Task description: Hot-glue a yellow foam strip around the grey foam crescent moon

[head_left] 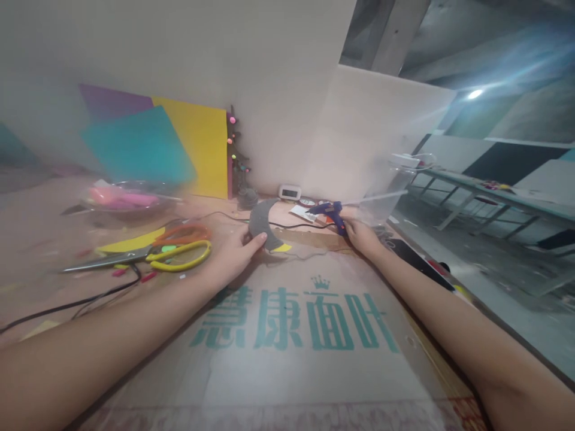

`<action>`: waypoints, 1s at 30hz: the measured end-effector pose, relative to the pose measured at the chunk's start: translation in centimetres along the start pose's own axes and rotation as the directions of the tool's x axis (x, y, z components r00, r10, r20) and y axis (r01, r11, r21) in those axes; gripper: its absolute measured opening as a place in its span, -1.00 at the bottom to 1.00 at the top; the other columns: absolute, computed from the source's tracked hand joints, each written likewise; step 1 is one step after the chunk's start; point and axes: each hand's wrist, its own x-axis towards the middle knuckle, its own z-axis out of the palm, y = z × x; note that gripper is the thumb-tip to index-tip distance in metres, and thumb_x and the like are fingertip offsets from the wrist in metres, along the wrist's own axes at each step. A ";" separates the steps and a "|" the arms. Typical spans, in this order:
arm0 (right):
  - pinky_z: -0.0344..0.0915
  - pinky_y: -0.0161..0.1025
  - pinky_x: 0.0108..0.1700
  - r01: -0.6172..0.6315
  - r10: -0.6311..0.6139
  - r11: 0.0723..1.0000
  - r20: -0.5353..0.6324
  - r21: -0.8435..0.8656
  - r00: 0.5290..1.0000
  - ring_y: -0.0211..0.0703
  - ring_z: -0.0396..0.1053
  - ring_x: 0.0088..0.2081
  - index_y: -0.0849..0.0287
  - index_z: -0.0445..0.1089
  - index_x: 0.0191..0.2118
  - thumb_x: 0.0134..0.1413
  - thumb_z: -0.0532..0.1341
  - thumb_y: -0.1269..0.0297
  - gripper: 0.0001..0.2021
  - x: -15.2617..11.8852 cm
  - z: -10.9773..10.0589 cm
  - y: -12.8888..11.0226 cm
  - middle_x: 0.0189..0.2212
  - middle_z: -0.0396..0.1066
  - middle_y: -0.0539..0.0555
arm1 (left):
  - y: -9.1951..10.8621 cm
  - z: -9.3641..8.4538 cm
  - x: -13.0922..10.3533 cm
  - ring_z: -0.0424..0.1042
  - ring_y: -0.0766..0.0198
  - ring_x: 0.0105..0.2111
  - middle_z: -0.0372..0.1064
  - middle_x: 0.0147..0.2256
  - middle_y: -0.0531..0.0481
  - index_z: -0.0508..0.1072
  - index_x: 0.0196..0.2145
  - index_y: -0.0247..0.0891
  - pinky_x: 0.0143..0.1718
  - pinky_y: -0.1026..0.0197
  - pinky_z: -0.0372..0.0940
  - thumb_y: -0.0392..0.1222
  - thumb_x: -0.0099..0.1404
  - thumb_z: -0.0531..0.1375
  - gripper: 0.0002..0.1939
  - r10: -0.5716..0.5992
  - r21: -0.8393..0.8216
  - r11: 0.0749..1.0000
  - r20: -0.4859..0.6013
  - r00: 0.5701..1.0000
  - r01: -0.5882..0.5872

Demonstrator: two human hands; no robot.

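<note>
A dark grey crescent-shaped piece (260,221) with a yellow bit at its lower end is pinched between the thumb and fingers of my left hand (238,254). To its right, my right hand (362,236) has its fingers at the handle of a dark blue glue gun (332,214), whose nozzle points left toward the grey piece without touching it. Below both hands lies a cardboard sheet (287,374) with green printed characters. Scissors (130,257) with orange and yellow handles rest on the table left of my left hand.
A clear bowl (130,197) of pink pieces stands at the left. Coloured sheets (206,149) lean on the wall beside a small decorated plant (245,173). A small white clock (290,192), dark cables and a transparent container (386,194) are farther back.
</note>
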 end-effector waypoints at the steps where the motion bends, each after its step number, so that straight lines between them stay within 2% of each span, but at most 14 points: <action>1: 0.23 -0.10 0.13 0.005 -0.005 1.000 0.001 0.005 1.000 0.03 0.38 0.06 0.26 0.43 0.04 0.24 -0.06 0.34 -0.60 0.0 0.1 -0.1 0.04 0.45 0.23 | 0.0 0.0 0.0 0.35 0.26 -0.42 0.42 -0.40 0.03 0.42 -0.27 -0.26 -0.39 0.26 0.19 0.04 0.24 0.17 -0.70 -0.001 -0.005 1.000 0.006 1.000 0.001; 5: 0.27 -0.11 0.07 -0.007 0.009 0.999 -0.054 0.033 0.999 0.02 0.42 -0.02 0.24 0.44 -0.01 0.21 0.00 0.32 -0.64 -0.3 0.1 -0.4 -0.04 0.49 0.23 | 0.1 0.1 -0.1 0.35 0.27 -0.42 0.41 -0.39 0.04 0.40 -0.27 -0.26 -0.39 0.27 0.19 0.06 0.24 0.17 -0.69 -0.009 -0.021 1.000 0.027 1.000 0.010; 9: 0.29 -0.06 -0.03 -0.062 0.076 0.996 -0.218 0.070 0.973 0.04 0.42 -0.15 0.25 0.41 -0.07 0.19 -0.01 0.31 -0.67 -0.4 -0.8 -1.1 -0.18 0.50 0.24 | 0.5 0.0 -0.2 0.34 0.27 -0.42 0.40 -0.41 0.05 0.40 -0.24 -0.26 -0.38 0.28 0.19 0.06 0.25 0.15 -0.69 -0.020 0.005 1.000 0.025 0.999 0.020; 12: 0.28 -0.08 -0.09 -0.063 0.108 0.988 -0.347 0.138 0.932 0.00 0.38 -0.22 0.22 0.39 -0.15 0.17 0.00 0.29 -0.74 -0.4 -1.6 -3.1 -0.26 0.47 0.20 | 0.6 0.0 -0.3 0.35 0.26 -0.41 0.40 -0.41 0.04 0.40 -0.22 -0.28 -0.37 0.28 0.20 0.06 0.25 0.15 -0.67 -0.029 0.020 0.999 0.024 0.999 0.028; 14: 0.29 -0.12 -0.13 0.000 0.116 0.957 -0.386 0.288 0.915 -0.06 0.37 -0.25 0.19 0.38 -0.25 0.14 0.05 0.26 -0.81 -0.7 -1.9 -5.5 -0.31 0.45 0.14 | 0.6 0.0 -0.3 0.36 0.26 -0.40 0.41 -0.40 0.03 0.41 -0.20 -0.28 -0.37 0.27 0.21 0.06 0.25 0.14 -0.66 -0.024 0.010 1.000 0.029 0.999 0.024; 16: 0.31 -0.18 -0.20 0.033 0.113 0.886 -0.285 0.463 0.952 -0.12 0.36 -0.29 0.19 0.37 -0.26 0.12 0.12 0.22 -0.82 -1.5 -1.9 -8.6 -0.32 0.45 0.11 | 0.5 -0.1 -0.2 0.37 0.26 -0.40 0.43 -0.39 0.01 0.42 -0.21 -0.29 -0.36 0.27 0.23 0.06 0.25 0.15 -0.66 -0.020 0.017 1.000 0.030 0.999 0.020; 18: 0.32 -0.22 -0.27 0.014 0.050 0.819 -0.095 0.573 0.994 -0.19 0.36 -0.35 0.17 0.38 -0.13 0.13 0.14 0.18 -0.76 -2.9 -1.6 -11.7 -0.26 0.46 0.10 | 0.4 -0.2 -0.3 0.37 0.26 -0.39 0.44 -0.38 0.01 0.44 -0.21 -0.29 -0.35 0.26 0.24 0.05 0.25 0.16 -0.67 -0.010 0.024 1.000 0.015 1.000 0.009; 20: 0.31 -0.25 -0.36 -0.038 -0.019 0.790 0.085 0.613 0.996 -0.26 0.34 -0.43 0.14 0.32 0.03 0.17 0.14 0.14 -0.65 -4.3 -1.3 -14.2 -0.14 0.47 0.11 | 0.5 -0.2 -0.3 0.38 0.27 -0.39 0.44 -0.37 0.01 0.44 -0.21 -0.29 -0.34 0.27 0.24 0.04 0.25 0.17 -0.67 0.010 0.017 1.000 -0.026 1.000 -0.009; 22: 0.29 -0.27 -0.42 -0.072 -0.079 0.791 0.218 0.608 0.973 -0.29 0.33 -0.48 0.15 0.28 0.11 0.17 0.17 0.14 -0.58 -5.6 -0.8 -15.6 -0.08 0.47 0.14 | 0.5 -0.2 -0.3 0.38 0.27 -0.39 0.43 -0.38 0.02 0.43 -0.21 -0.29 -0.36 0.28 0.24 0.04 0.25 0.17 -0.67 0.016 -0.011 1.000 -0.067 0.998 -0.017; 24: 0.28 -0.27 -0.41 -0.027 -0.133 0.837 0.251 0.547 0.959 -0.28 0.34 -0.47 0.17 0.34 0.07 0.15 0.21 0.17 -0.61 -6.5 -0.5 -16.1 -0.16 0.50 0.12 | 0.5 -0.1 -0.3 0.38 0.28 -0.40 0.42 -0.38 0.02 0.41 -0.21 -0.30 -0.39 0.29 0.23 0.05 0.25 0.18 -0.66 0.005 -0.044 0.999 -0.077 0.997 -0.009; 26: 0.27 -0.28 -0.37 0.071 -0.201 0.878 0.230 0.473 0.952 -0.25 0.36 -0.45 0.16 0.43 -0.03 0.15 0.22 0.21 -0.71 -7.1 -0.2 -16.1 -0.30 0.52 0.07 | 0.4 -0.2 -0.2 0.39 0.29 -0.42 0.42 -0.37 0.01 0.41 -0.22 -0.30 -0.41 0.30 0.22 0.05 0.24 0.18 -0.66 -0.007 -0.056 0.998 -0.062 0.998 0.003; 30: 0.28 -0.27 -0.26 0.305 -0.381 0.860 0.116 0.408 0.917 -0.21 0.42 -0.34 0.13 0.49 -0.22 0.22 0.17 0.26 -0.84 -7.7 -0.3 -16.0 -0.33 0.53 0.05 | 0.7 -0.2 -0.3 0.37 0.29 -0.44 0.43 -0.39 0.03 0.41 -0.24 -0.29 -0.41 0.30 0.21 0.04 0.23 0.18 -0.68 -0.006 0.037 0.999 -0.049 0.999 0.007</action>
